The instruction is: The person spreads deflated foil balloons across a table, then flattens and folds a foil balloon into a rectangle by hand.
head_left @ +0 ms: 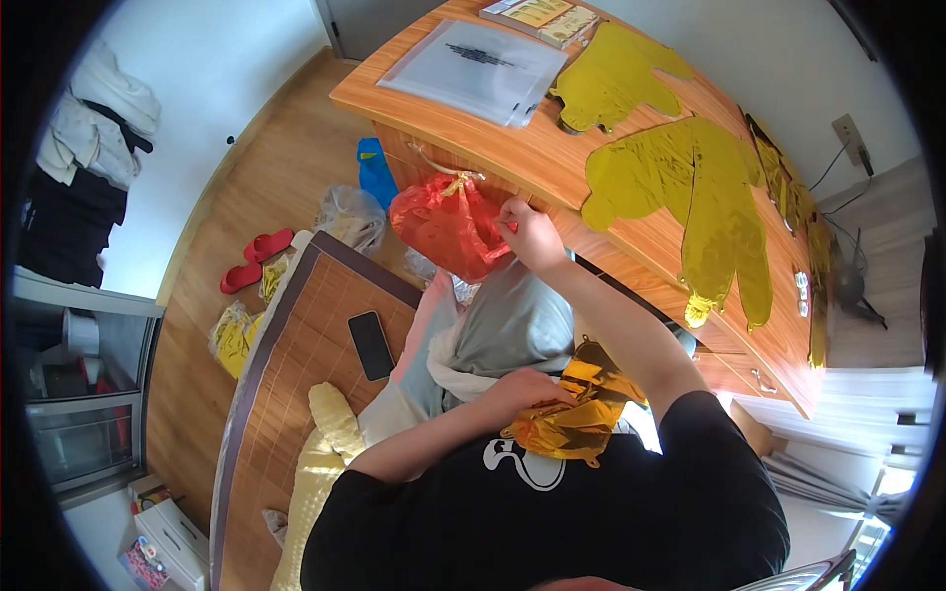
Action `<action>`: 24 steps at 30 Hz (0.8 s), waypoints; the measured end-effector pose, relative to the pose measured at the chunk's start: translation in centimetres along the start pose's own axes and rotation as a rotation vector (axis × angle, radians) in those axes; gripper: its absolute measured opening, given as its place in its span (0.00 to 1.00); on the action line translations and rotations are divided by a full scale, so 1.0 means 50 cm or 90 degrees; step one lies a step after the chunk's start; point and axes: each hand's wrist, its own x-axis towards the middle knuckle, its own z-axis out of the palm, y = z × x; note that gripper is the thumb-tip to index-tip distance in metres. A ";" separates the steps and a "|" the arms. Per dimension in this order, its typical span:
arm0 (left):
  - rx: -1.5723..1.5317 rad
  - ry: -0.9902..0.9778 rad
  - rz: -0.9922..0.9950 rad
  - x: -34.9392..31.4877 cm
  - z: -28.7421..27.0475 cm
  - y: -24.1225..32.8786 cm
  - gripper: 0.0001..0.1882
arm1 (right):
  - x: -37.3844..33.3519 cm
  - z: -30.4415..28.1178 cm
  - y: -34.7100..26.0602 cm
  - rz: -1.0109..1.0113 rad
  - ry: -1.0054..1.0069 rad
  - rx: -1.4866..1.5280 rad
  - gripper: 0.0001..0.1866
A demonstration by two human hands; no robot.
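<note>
1. Well, woven bamboo matting is spreading out at your left, and a flat, dark, round-cornered phone is lying on it.
2. A thin, wrinkled, see-through red plastic bag is hanging at the metal drawer handle, its sides bulging.
3. Your left hand is clasping crumpled orange-gold foil, its fingers pressing together on the upper-left part; the creased, shiny bundle is resting against your soft black shirt.
4. Your right hand is touching the bag's right edge, its fingers curling inward; whether thumb and finger are pinching the film, you cannot tell from here.
5. Smooth yellow foil shapes, flat and round-lobed, are lying across the wood-grain desk, one drooping over its front edge.
</note>
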 end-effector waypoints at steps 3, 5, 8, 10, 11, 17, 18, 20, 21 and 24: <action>0.004 -0.019 -0.014 0.012 0.000 -0.006 0.16 | -0.007 -0.016 0.015 -0.017 0.007 -0.013 0.09; 0.004 -0.043 -0.020 0.021 -0.002 -0.014 0.16 | -0.022 -0.036 0.016 -0.052 0.024 -0.021 0.10; 0.014 -0.015 0.007 0.023 -0.013 -0.017 0.17 | -0.091 -0.127 -0.021 -0.021 -0.181 -0.049 0.12; -0.021 0.081 -0.005 0.050 -0.041 0.023 0.14 | -0.173 -0.216 -0.006 0.026 -0.286 -0.123 0.16; -0.023 0.068 0.005 0.059 -0.053 0.029 0.14 | -0.208 -0.258 -0.007 0.089 -0.321 -0.119 0.17; -0.301 0.070 0.116 0.170 -0.059 0.063 0.17 | -0.471 -0.395 0.078 0.355 -0.245 -0.045 0.17; -0.354 0.050 0.135 0.187 -0.052 0.071 0.16 | -0.499 -0.401 0.065 0.452 -0.248 -0.016 0.17; -0.396 -0.049 0.186 0.237 -0.051 0.084 0.16 | -0.578 -0.394 0.071 0.500 -0.208 -0.056 0.23; -0.390 -0.087 0.217 0.262 -0.048 0.097 0.16 | -0.615 -0.386 0.069 0.540 -0.167 -0.055 0.25; -0.390 -0.165 0.257 0.335 -0.048 0.152 0.14 | -0.710 -0.389 0.071 0.494 -0.152 -0.165 0.27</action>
